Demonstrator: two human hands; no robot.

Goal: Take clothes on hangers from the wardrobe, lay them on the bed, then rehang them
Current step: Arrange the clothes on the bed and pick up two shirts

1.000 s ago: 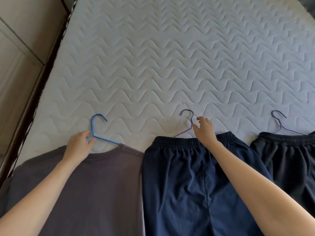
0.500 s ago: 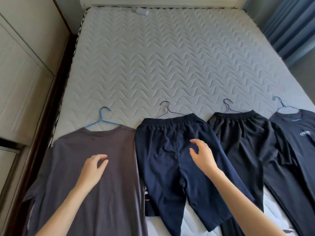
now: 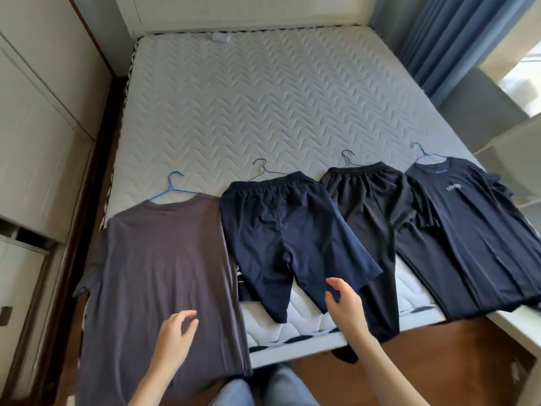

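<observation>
Several garments on hangers lie in a row across the foot of the bed [image 3: 263, 92]. From the left: a grey T-shirt [image 3: 158, 259] on a blue hanger [image 3: 171, 189], navy shorts [image 3: 289, 230] on a purplish hanger [image 3: 263, 168], black trousers [image 3: 377, 218] on a dark hanger [image 3: 348, 158], and a navy T-shirt [image 3: 480, 227] on a blue hanger [image 3: 421, 152]. My left hand [image 3: 175, 341] hovers over the grey T-shirt's lower half, fingers loosely curled, holding nothing. My right hand [image 3: 342, 306] hangs beside the shorts' right leg, also empty.
Pale wardrobe doors [image 3: 38, 148] run along the left, close to the bed's dark side rail. Blue curtains [image 3: 456, 33] and a window stand at the right. Brown wooden floor [image 3: 439, 361] lies below the bed's foot. My jeans-clad legs [image 3: 263, 391] show at the bottom.
Both hands let go of the blue and purplish hangers and drew back toward me. The view pulled back, so the whole bed and all the garments now show.
</observation>
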